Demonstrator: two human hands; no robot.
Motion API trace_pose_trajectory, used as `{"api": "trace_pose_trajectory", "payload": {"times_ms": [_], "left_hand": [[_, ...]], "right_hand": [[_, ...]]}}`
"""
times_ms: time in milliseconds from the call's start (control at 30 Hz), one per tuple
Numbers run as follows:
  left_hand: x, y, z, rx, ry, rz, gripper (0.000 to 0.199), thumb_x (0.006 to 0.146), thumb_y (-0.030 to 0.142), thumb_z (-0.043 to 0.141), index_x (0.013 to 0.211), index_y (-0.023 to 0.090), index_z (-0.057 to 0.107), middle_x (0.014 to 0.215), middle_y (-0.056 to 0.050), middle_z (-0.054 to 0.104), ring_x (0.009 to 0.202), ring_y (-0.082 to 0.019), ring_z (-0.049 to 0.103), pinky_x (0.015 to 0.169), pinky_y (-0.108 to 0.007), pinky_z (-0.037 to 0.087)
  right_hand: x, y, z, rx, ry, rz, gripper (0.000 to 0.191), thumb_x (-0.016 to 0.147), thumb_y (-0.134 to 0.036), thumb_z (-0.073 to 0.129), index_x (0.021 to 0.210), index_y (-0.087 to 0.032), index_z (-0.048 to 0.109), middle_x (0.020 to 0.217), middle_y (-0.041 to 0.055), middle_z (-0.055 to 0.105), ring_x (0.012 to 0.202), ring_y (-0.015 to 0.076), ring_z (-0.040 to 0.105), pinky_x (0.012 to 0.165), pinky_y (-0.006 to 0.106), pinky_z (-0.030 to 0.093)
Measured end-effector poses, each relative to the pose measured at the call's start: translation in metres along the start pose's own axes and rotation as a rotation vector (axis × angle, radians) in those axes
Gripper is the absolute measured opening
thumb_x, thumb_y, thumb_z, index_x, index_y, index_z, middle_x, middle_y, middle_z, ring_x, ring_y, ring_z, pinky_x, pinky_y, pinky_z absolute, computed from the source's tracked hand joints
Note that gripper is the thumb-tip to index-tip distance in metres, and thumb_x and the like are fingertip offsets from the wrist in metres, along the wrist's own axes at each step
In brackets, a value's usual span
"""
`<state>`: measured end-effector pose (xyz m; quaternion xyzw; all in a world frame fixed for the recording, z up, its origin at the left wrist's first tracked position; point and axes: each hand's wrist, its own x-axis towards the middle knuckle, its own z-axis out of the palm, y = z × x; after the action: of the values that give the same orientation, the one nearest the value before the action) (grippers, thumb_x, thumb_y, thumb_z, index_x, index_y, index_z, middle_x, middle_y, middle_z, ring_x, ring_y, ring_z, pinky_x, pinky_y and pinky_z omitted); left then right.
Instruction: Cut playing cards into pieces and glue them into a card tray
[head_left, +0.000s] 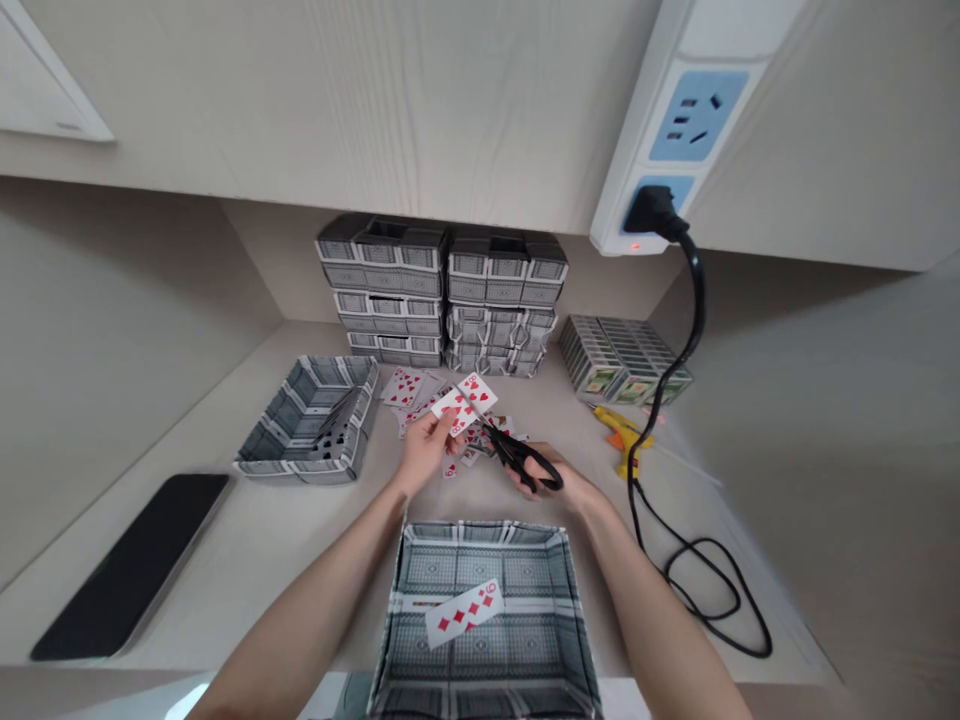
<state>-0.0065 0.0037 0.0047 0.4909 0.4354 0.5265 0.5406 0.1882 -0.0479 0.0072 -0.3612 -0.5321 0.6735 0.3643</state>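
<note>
One card (pixel 479 396) sits pinched in our left hand (pixel 427 450); our right hand (pixel 553 478) curls round the scissors (pixel 516 455), which reach across the card close beside that pinch, so a slipping hold could skew the cut or nick us

a white rectangular playing card with red hearts (pixel 478 393) is held slanted, crossed by black-handled metal scissors (pixel 513 452).
</note>
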Motion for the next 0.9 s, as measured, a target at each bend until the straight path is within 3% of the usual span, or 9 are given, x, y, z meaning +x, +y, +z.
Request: {"api": "trace_pose_trajectory", "payload": {"times_ms": [233, 733, 900], "left_hand": [[0.0003, 0.0008, -0.0002, 0.031, 0.017, -0.007, 0.034, 0.071, 0.043, 0.058, 0.055, 0.014, 0.053, 0.043, 0.003, 0.052, 0.034, -0.006, 0.041, 0.037, -0.019, 0.029], [0.0023, -0.003, -0.0014, 0.011, 0.022, -0.013, 0.036, 0.069, 0.047, 0.058, 0.054, 0.014, 0.052, 0.042, 0.003, 0.053, 0.034, -0.006, 0.042, 0.036, -0.018, 0.031], [0.0018, -0.001, -0.0012, 0.01, 0.018, -0.017, 0.036, 0.068, 0.047, 0.058, 0.055, 0.014, 0.053, 0.042, 0.002, 0.053, 0.034, -0.007, 0.042, 0.036, -0.019, 0.032]], "right_hand": [[-0.0002, -0.002, 0.0002, 0.003, -0.005, 0.016, 0.056, 0.061, -0.063, 0.06, 0.082, -0.012, 0.054, 0.058, -0.0013, 0.045, 0.043, 0.0066, 0.036, 0.035, 0.02, 0.023], [-0.001, 0.0018, -0.0015, -0.035, -0.007, 0.029, 0.053, 0.061, -0.065, 0.058, 0.074, -0.014, 0.052, 0.059, -0.0006, 0.045, 0.044, 0.007, 0.036, 0.037, 0.02, 0.025], [0.0002, 0.0021, -0.0013, -0.038, -0.014, 0.024, 0.062, 0.06, -0.067, 0.057, 0.087, -0.012, 0.054, 0.059, -0.0008, 0.045, 0.044, 0.0071, 0.036, 0.037, 0.02, 0.025]]}}
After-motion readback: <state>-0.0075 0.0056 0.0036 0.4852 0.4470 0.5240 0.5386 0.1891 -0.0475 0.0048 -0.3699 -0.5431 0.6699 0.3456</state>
